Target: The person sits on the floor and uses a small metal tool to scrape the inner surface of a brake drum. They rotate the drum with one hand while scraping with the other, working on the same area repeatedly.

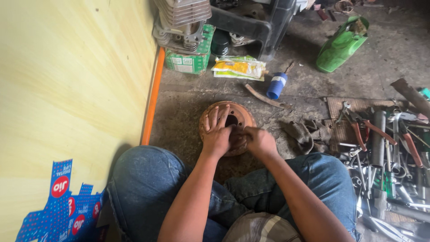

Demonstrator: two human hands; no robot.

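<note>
- Blue denim jeans, faded and dusty over both knees, are worn on the legs.
- A checked garment in beige and grey tones is seen at the waist, at the lower edge of the view.
- Both forearms are left bare, no sleeve being visible.
- The left hand [217,134] and right hand [260,141] are ungloved.

The left hand [217,134] covers the near left part of the rusty round drum [242,117], and the right hand [260,141] hides its near rim. Whatever the right fingers grip in the hub can't be made out. The tool pile [389,152] runs off the right edge, and the finned engine part [181,18] is cropped at the top.
</note>
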